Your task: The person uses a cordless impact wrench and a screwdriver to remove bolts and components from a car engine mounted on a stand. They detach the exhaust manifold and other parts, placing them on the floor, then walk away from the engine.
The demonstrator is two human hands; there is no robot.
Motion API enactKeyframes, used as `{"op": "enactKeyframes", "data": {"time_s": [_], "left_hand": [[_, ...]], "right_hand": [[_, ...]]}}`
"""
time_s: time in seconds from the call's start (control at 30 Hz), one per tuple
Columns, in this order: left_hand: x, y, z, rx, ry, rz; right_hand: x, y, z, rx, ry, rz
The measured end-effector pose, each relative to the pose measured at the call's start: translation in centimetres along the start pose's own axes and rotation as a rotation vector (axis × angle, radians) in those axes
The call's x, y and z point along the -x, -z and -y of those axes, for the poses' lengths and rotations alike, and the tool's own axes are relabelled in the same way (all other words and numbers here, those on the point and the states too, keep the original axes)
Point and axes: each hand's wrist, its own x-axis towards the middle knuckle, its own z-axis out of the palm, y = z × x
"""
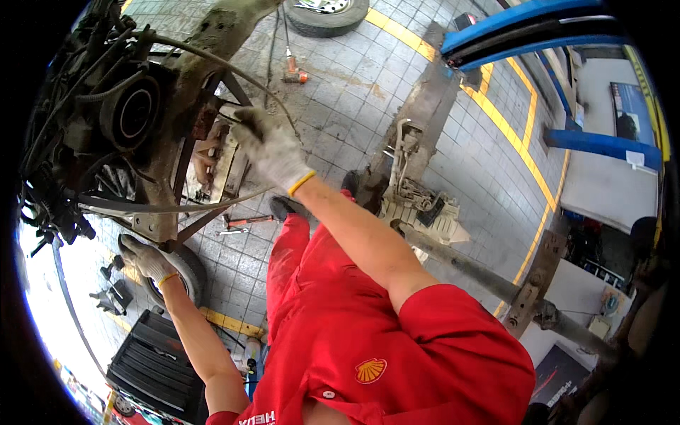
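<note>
Both my hands wear pale knitted work gloves with dirty fingers. My right hand (273,149) is raised beside the rusty, dirt-caked vehicle frame (170,127), its fingers curled closed at a thin dark piece by a brace. What exactly lies in those fingers I cannot make out. Lower left, my left hand (146,261) is just below the lower end of the frame, its fingers stretched out with nothing visible in them. Whether it touches the metal I cannot tell. A curved cable (170,208) runs between the two hands. Behind it, dark engine parts with a round pulley (134,112) fill the left side.
On the tiled floor lie an orange power tool (296,76), a red-handled tool (248,221) and tyres (327,21). A long greasy beam (418,106) and removed parts (421,212) lie to my right. Blue lift arms (524,32) reach in. A black ribbed case (159,368) stands lower left.
</note>
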Motion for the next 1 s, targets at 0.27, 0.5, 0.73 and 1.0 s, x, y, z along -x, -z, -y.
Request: {"op": "enactKeyframes", "data": {"time_s": [0.27,0.5,0.73,1.0], "left_hand": [[0.0,-4.1,0.8,-0.179,-0.107,0.166],[1.7,-0.6,-4.3,-0.24,-0.025,0.299],[2.0,-1.6,-5.2,1.006,0.426,0.215],[1.2,-7.5,3.1,0.93,-0.006,0.295]], "right_hand": [[3.7,-3.0,-5.3,-0.079,0.007,-0.051],[5.8,-2.5,-6.4,-0.018,-0.094,-0.083],[6.2,-3.2,-8.3,-0.018,-0.138,-0.095],[7.3,0.6,-0.4,-0.238,-0.347,0.026]]}}
